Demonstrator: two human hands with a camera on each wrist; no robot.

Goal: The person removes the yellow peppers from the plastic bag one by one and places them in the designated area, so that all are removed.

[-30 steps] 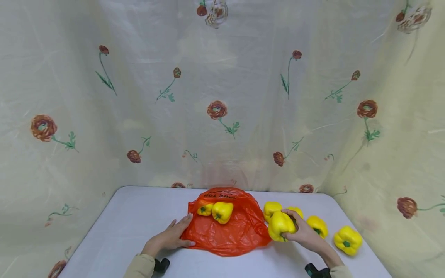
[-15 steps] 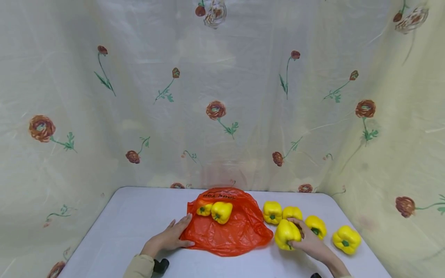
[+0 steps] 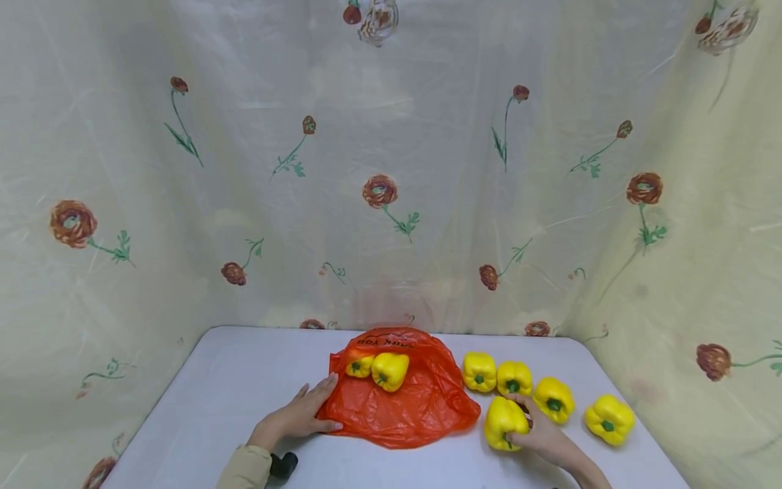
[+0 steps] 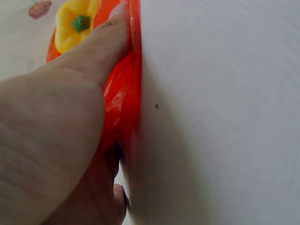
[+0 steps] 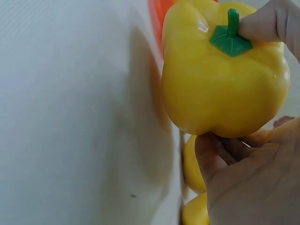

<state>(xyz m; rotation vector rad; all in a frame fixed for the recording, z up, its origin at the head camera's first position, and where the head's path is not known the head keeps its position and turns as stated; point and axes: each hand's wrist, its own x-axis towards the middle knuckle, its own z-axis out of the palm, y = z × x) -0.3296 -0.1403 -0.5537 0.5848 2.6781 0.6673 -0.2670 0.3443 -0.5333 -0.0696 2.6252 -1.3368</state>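
Observation:
My right hand grips a yellow bell pepper to the right of the bag. In the right wrist view the thumb lies beside the green stem of this bell pepper, with fingers at its opposite end. A red plastic bag lies spread on the table, and two yellow bell peppers sit at its opening, one partly covered. My left hand rests on the bag's left edge, fingers stretched out. The left wrist view shows its thumb lying along the red plastic.
Several more yellow bell peppers stand on the white table right of the bag, the farthest one near the right edge. A flower-patterned curtain closes off the back and sides.
My right hand has carried its bell pepper slightly right and toward me, away from the bag's edge, uncovering the peppers behind. The left hand and bag stay put.

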